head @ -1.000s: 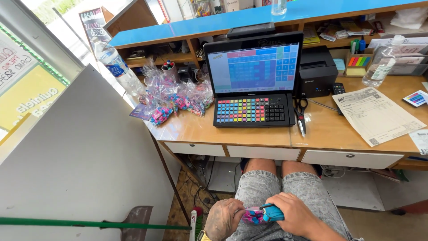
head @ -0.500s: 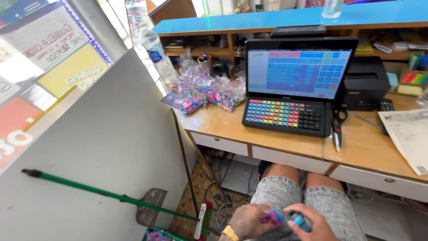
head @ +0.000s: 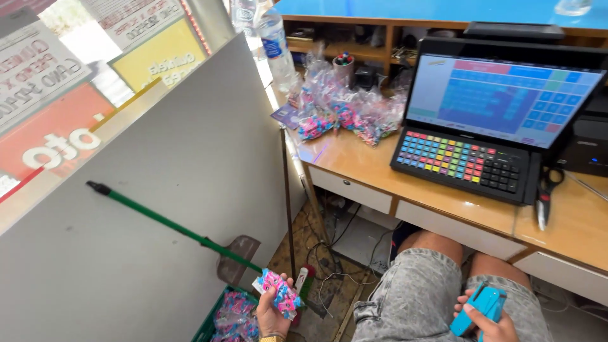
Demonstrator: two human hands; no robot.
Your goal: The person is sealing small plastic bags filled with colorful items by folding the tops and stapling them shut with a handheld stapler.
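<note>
My left hand (head: pixel 271 314) holds a small clear packet of pink and blue candies (head: pixel 278 292) low at my left side, above a green crate (head: pixel 218 320) that has more such packets in it. Resting on my right thigh, my right hand (head: pixel 491 324) grips a blue stapler (head: pixel 479 308). A pile of similar clear candy packets (head: pixel 345 111) lies on the wooden desk (head: pixel 380 171) at the back left.
A terminal with a screen (head: pixel 503 98) and a multicoloured keyboard (head: pixel 462 161) sits on the desk; scissors (head: pixel 544 193) lie to its right. A green-handled dustpan (head: pixel 183 231) leans on the white partition (head: pixel 158 209). A water bottle (head: pixel 277 44) stands at the desk's far corner. Cables litter the floor.
My hands have parted: the left carried a candy packet down to the left over the green crate, the right stayed on my lap with the stapler. The view swung left.
</note>
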